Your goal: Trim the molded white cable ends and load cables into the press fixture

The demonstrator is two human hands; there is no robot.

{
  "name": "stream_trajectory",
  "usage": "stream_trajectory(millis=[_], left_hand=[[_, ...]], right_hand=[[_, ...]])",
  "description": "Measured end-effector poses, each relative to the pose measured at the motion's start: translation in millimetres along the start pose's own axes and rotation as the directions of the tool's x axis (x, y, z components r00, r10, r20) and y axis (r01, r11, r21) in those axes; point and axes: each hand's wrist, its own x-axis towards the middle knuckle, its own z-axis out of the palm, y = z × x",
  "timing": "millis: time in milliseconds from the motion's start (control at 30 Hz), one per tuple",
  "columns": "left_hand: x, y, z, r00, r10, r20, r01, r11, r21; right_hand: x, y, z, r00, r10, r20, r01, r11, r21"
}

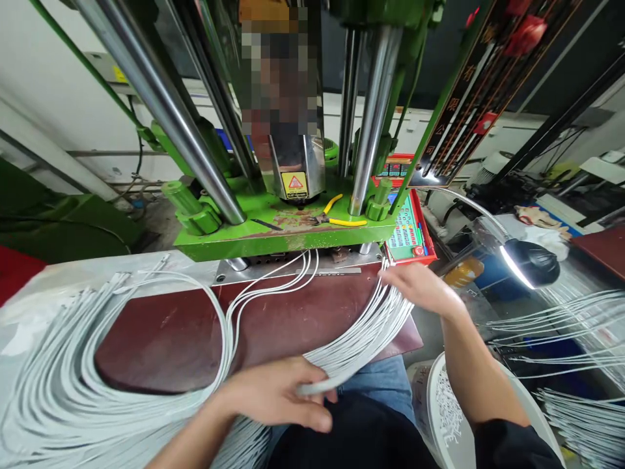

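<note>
A bundle of thin white cables curves across the front of the brown board. My right hand is closed round its ends, close to the machine's right front corner. Lower down, my left hand curls its fingers and thumb around the same bundle, above my lap. To the left, a large looped heap of white cables lies on the table and board. A few white cables run from the board to the gap under the green moulding press, where their ends are hidden.
Yellow-handled pliers lie on the press's green plate. At the right are a control panel, a lit lamp, a white bucket holding small white scraps, and more cables. Steel columns rise from the plate.
</note>
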Motion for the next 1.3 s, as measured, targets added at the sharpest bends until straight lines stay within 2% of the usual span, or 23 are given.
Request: stream_trajectory(millis=[33,67,133,167,200,233,267,300,333,367,400,433,500,533,600,700,767,833,900,967,1033,1167,1300], left_hand=[[19,1,13.1,1.0,0.023,0.021,-0.023,0.999,-0.027],[40,2,26.2,0.999,0.036,-0.009,-0.037,0.987,-0.155],[79,4,49.2,0.991,0.012,-0.133,-0.079,0.856,-0.511],[94,4,57.7,0.965,-0.026,-0.263,-0.143,0.783,-0.605],[106,4,63.8,0.936,-0.055,-0.349,-0.207,0.715,-0.668],[114,4,67.5,0.912,-0.077,-0.403,-0.254,0.665,-0.702],[118,4,69.4,0.9,-0.08,-0.428,-0.285,0.634,-0.719],[119,5,69.8,0.906,-0.068,-0.417,-0.291,0.615,-0.733],[118,5,69.2,0.921,-0.049,-0.386,-0.279,0.607,-0.744],[117,6,68.0,0.935,-0.032,-0.354,-0.263,0.606,-0.75],[115,7,66.6,0.945,-0.02,-0.327,-0.248,0.609,-0.754],[115,9,65.1,0.953,-0.016,-0.304,-0.231,0.611,-0.757],[120,14,62.1,0.955,-0.032,-0.296,-0.217,0.605,-0.766],[125,17,60.5,0.947,-0.05,-0.318,-0.228,0.591,-0.773],[136,22,56.8,0.912,-0.098,-0.397,-0.285,0.543,-0.79],[147,23,51.6,0.864,-0.119,-0.49,-0.373,0.502,-0.78],[149,21,50.1,0.878,-0.074,-0.473,-0.371,0.519,-0.77],[146,18,50.5,0.897,-0.034,-0.441,-0.36,0.523,-0.773],[143,16,51.7,0.901,-0.021,-0.432,-0.367,0.493,-0.789],[141,14,52.8,0.892,-0.025,-0.451,-0.387,0.472,-0.792],[140,12,53.6,0.865,-0.044,-0.5,-0.415,0.498,-0.762],[141,6,54.4,0.78,-0.08,-0.62,-0.441,0.633,-0.636],[140,6,54.0,0.763,-0.114,-0.637,-0.438,0.634,-0.638]], right_hand=[[-3,-9,10,0.997,-0.063,0.049,0.069,0.988,-0.137],[-4,-18,22,0.985,-0.13,0.11,0.154,0.958,-0.243],[-4,-32,41,0.931,-0.301,0.207,0.351,0.892,-0.284],[-2,-33,47,0.903,-0.385,0.193,0.424,0.872,-0.243],[1,-31,49,0.885,-0.449,0.125,0.465,0.867,-0.178],[5,-25,48,0.881,-0.473,0.007,0.471,0.876,-0.101],[10,-16,43,0.886,-0.445,-0.131,0.449,0.894,-0.005],[14,-5,37,0.894,-0.372,-0.248,0.409,0.905,0.118],[19,6,30,0.909,-0.278,-0.309,0.364,0.892,0.269],[22,17,24,0.935,-0.196,-0.296,0.314,0.845,0.432],[25,25,20,0.964,-0.157,-0.214,0.255,0.769,0.586],[26,31,18,0.981,-0.17,-0.093,0.185,0.68,0.71],[27,34,22,0.951,-0.284,0.118,0.054,0.531,0.846],[27,32,26,0.925,-0.338,0.175,0.013,0.488,0.873],[28,27,37,0.899,-0.388,0.204,-0.019,0.431,0.902],[33,23,49,0.937,-0.312,0.155,-0.037,0.353,0.935],[36,25,51,0.969,-0.216,0.123,-0.052,0.307,0.95],[37,28,50,0.959,-0.228,0.171,-0.107,0.268,0.957],[35,30,47,0.918,-0.316,0.241,-0.161,0.256,0.953],[32,29,44,0.902,-0.355,0.247,-0.163,0.251,0.954],[31,28,43,0.917,-0.336,0.215,-0.131,0.257,0.958],[31,26,43,0.931,-0.306,0.199,-0.115,0.273,0.955],[31,31,43,0.953,-0.243,0.182,-0.097,0.325,0.941]])
